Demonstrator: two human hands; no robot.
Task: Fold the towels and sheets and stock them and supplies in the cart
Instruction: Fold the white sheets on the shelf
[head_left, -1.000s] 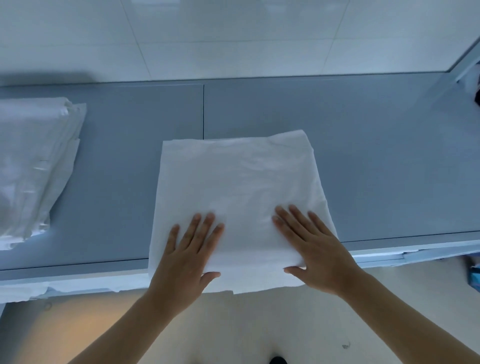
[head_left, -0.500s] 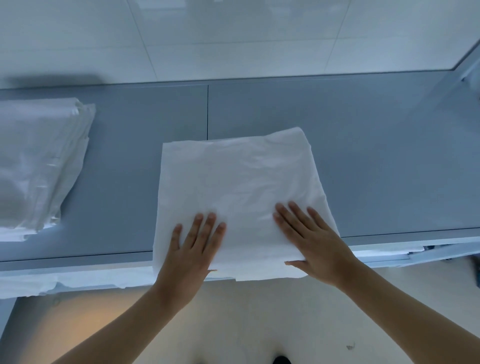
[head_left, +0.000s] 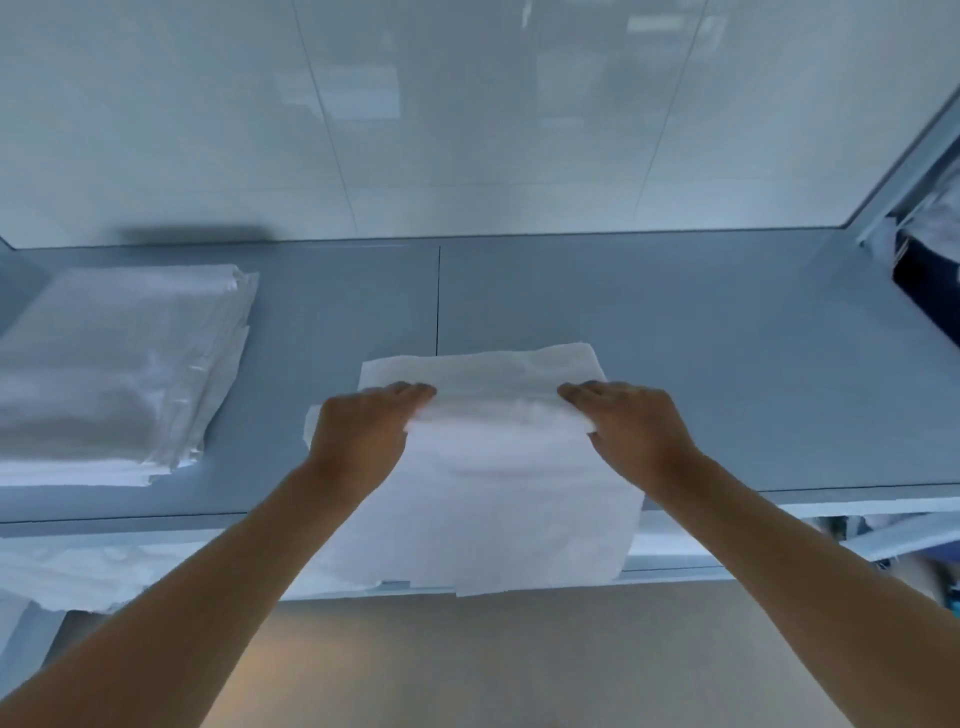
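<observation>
- The grey surface (head_left: 675, 364) runs the full width of the view, with a thin seam down its middle; its back edge meets a glossy pale tiled wall (head_left: 467, 130), and its front edge faces the person.
- Bare grey room lies open to the right of the white sheet (head_left: 519, 493), and a narrower strip between it and the stack of folded linens (head_left: 119, 364) near the surface's left edge.
- The sheet lies at the middle of the front edge; its near part hangs over that edge, its far edge stops short of the middle of the surface.
- The left hand (head_left: 358, 436) grips the sheet's left side with fingers curled round a raised fold; the right hand (head_left: 628, 431) grips the right side the same way, both level with each other.
- The sheet is thin, soft, lightly creased, roughly rectangular.
- The stack is neat, white, several layers thick, well apart from both hands.
- At the far right corner stands something dark, too blurred to tell.
</observation>
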